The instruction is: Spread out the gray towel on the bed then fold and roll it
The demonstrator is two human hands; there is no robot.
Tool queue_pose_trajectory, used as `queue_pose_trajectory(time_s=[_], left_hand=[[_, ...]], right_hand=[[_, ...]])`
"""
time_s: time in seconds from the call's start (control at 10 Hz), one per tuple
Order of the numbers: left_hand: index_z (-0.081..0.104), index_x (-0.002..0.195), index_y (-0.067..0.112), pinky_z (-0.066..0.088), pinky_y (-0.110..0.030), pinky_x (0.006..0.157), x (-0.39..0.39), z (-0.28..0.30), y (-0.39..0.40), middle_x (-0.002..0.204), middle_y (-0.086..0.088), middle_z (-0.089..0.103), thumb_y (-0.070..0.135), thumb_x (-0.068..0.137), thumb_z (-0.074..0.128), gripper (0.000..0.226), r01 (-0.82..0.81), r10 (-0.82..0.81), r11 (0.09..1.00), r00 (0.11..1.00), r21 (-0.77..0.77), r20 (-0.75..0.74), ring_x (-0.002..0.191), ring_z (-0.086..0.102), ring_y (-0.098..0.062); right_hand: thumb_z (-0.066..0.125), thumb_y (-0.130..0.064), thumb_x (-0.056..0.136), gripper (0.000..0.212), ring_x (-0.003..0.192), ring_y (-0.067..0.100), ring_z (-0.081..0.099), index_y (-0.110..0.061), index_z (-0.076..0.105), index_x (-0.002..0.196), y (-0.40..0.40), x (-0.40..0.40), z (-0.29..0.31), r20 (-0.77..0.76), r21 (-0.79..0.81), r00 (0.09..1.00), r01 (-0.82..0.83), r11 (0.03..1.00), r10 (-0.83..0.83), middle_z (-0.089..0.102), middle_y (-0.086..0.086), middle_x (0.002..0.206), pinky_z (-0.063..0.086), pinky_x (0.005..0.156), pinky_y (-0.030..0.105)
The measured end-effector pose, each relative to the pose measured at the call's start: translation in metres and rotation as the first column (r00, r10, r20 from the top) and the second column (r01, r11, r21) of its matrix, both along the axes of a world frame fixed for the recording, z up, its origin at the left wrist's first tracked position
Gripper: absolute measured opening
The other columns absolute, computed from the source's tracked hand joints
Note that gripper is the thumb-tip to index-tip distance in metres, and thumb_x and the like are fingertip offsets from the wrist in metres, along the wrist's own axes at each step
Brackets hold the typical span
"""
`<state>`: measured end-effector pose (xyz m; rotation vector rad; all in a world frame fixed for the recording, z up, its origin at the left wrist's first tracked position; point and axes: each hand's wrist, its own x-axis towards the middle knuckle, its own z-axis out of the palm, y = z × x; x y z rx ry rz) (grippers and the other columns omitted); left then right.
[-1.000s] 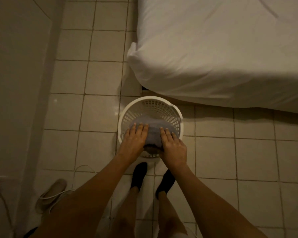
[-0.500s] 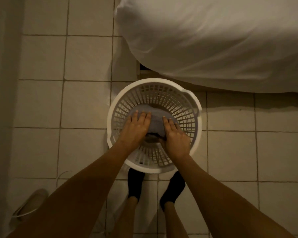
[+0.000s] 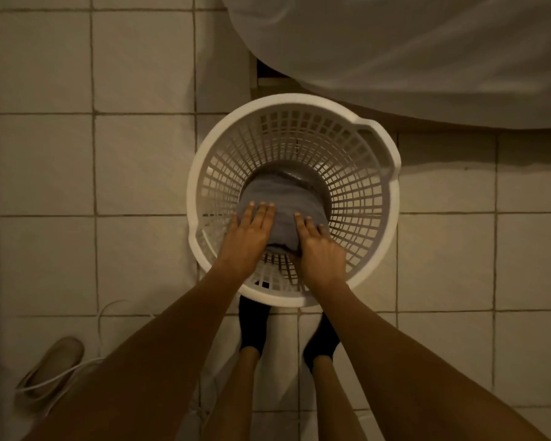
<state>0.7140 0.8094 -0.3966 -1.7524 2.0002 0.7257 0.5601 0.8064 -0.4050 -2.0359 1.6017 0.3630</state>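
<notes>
A gray towel (image 3: 283, 205), bundled up, lies at the bottom of a round white plastic laundry basket (image 3: 392, 218) on the tiled floor. My left hand (image 3: 248, 237) presses on the towel's left side and my right hand (image 3: 318, 249) on its right side, fingers laid over the cloth and thumbs hidden beneath. The bed (image 3: 427, 52) with its white sheet fills the top right, just beyond the basket.
My feet in black socks (image 3: 253, 326) stand right behind the basket. A beige slipper (image 3: 54, 361) and a white cable (image 3: 86, 367) lie on the floor at the lower left. A wall runs along the left edge.
The view has tilted down and closed in on the basket. Both hands have sunk deeper into it with the towel between them.
</notes>
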Motion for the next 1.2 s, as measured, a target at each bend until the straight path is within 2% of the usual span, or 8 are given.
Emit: queue_pose_trajectory(time_s=[0.3,0.4,0.6,0.7,0.8,0.9,1.1,1.2], left_hand=[[-0.005,0.151,0.009,0.013,-0.045,0.12,0.001,-0.009,-0.004,0.16,-0.009,0.001,0.036,0.089,0.06,0.094,0.023,-0.021,0.983,1.0,0.181,-0.013,0.148,0.005,-0.027],[-0.003,0.152,0.01,0.009,-0.044,0.12,0.004,-0.003,-0.006,0.161,-0.008,0.002,0.05,0.092,0.047,0.087,-0.021,0.056,0.965,0.991,0.263,-0.125,0.148,0.003,-0.024],[0.007,0.152,0.009,0.009,-0.038,0.121,0.008,0.008,-0.012,0.16,-0.011,0.008,0.039,0.103,0.024,0.06,-0.156,0.213,0.941,0.962,0.301,-0.168,0.148,0.008,-0.022],[0.001,0.152,0.009,0.009,-0.038,0.121,0.01,0.009,-0.009,0.16,-0.012,0.003,0.034,0.104,0.022,0.058,-0.024,0.047,0.956,0.996,0.293,-0.071,0.148,0.005,-0.024],[-0.004,0.152,0.012,0.01,-0.041,0.118,0.008,0.017,-0.01,0.16,-0.011,-0.002,0.037,0.103,0.02,0.06,0.006,-0.007,0.939,1.0,0.344,0.003,0.148,0.002,-0.025],[-0.001,0.152,0.011,0.011,-0.044,0.118,0.011,0.037,-0.015,0.16,-0.01,-0.002,0.039,0.103,0.022,0.061,-0.081,0.086,0.925,0.996,0.372,0.002,0.148,0.002,-0.025],[0.005,0.153,0.012,0.013,-0.047,0.118,0.023,0.104,-0.02,0.16,-0.01,0.007,0.043,0.101,0.025,0.064,-0.255,0.289,0.919,0.954,0.299,-0.077,0.146,0.014,-0.027],[0.004,0.153,0.012,0.007,-0.045,0.118,0.022,0.157,-0.015,0.16,-0.01,0.005,0.043,0.102,0.023,0.063,-0.283,0.312,0.937,0.942,0.205,-0.123,0.147,0.01,-0.023]], right_hand=[[0.057,-0.036,0.09,0.087,0.139,0.031,0.024,-0.018,-0.002,0.151,0.002,0.005,-0.003,-0.05,0.207,0.998,-0.027,0.978,0.038,0.01,0.009,0.158,0.036,0.106,0.046],[0.051,-0.043,0.091,0.085,0.142,0.03,0.02,-0.017,-0.002,0.152,0.006,-0.002,0.003,-0.009,0.309,1.0,0.0,0.951,0.002,0.005,0.008,0.16,0.032,0.11,0.045],[0.027,-0.044,0.099,0.064,0.145,0.029,0.014,-0.019,0.002,0.152,-0.006,-0.006,0.018,0.047,0.389,0.993,0.08,0.918,-0.106,0.004,0.008,0.16,0.024,0.114,0.046],[0.02,-0.043,0.101,0.059,0.146,0.027,0.007,-0.017,0.002,0.152,-0.006,-0.002,0.021,0.014,0.457,0.998,0.053,0.888,-0.067,0.0,0.007,0.16,0.014,0.117,0.046],[0.018,-0.042,0.101,0.059,0.146,0.026,0.007,-0.016,0.003,0.152,-0.006,-0.003,0.026,-0.013,0.458,0.999,0.049,0.887,-0.048,0.003,0.008,0.16,0.012,0.118,0.045],[0.02,-0.043,0.1,0.06,0.146,0.026,0.01,-0.016,0.007,0.152,-0.008,-0.008,0.044,-0.037,0.422,0.998,0.068,0.904,-0.058,0.006,0.008,0.16,0.014,0.117,0.046],[0.024,-0.043,0.099,0.063,0.145,0.027,0.013,-0.012,0.008,0.151,-0.023,-0.025,0.12,-0.05,0.332,0.994,0.111,0.937,-0.1,0.012,0.011,0.158,0.016,0.117,0.046],[0.023,-0.043,0.099,0.063,0.146,0.026,0.009,-0.012,0.006,0.151,-0.027,-0.026,0.171,-0.065,0.245,0.995,0.089,0.966,-0.075,0.009,0.01,0.159,0.013,0.116,0.046]])
